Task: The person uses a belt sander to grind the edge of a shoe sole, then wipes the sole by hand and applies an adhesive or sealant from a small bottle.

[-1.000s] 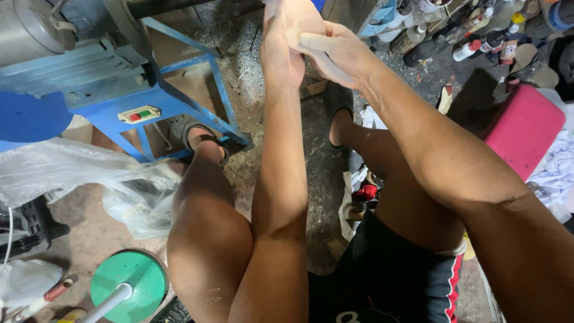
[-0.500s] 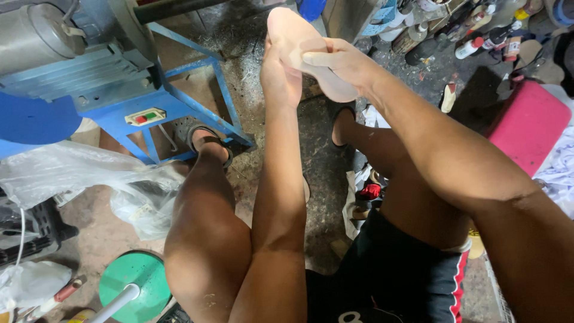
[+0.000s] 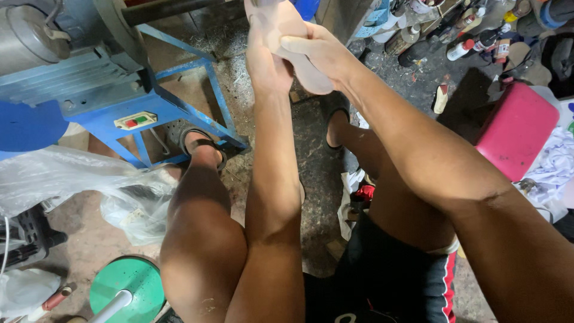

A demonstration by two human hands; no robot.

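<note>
The person is sitting low with both arms stretching out toward the far side, and both hands are gripping one pale, smooth, beige piece (image 3: 293, 36) shaped rather like a shoe sole. The left hand (image 3: 266, 63) is wrapping around the piece's left edge from beneath, fingers curled tight on it. The right hand (image 3: 320, 54) is pressing on it from the right, thumb lying across the pale face and the fingers closing behind. The piece is sitting high at the far middle of the view, its top running out of the picture, held up in the air above the dusty concrete floor (image 3: 317, 173).

To the far left a blue metal machine stand (image 3: 179, 101) is standing with a small switch box (image 3: 134, 121) carrying a red and a green button. Near the left side, crumpled clear plastic sheeting (image 3: 72, 179) is lying beside a green disc (image 3: 128, 287). At the right a pink stool (image 3: 517, 131) is sitting, with bottles and cans (image 3: 472, 42) crowding the far right floor. The person's sandalled foot (image 3: 202, 146) is resting just beside the stand's base.
</note>
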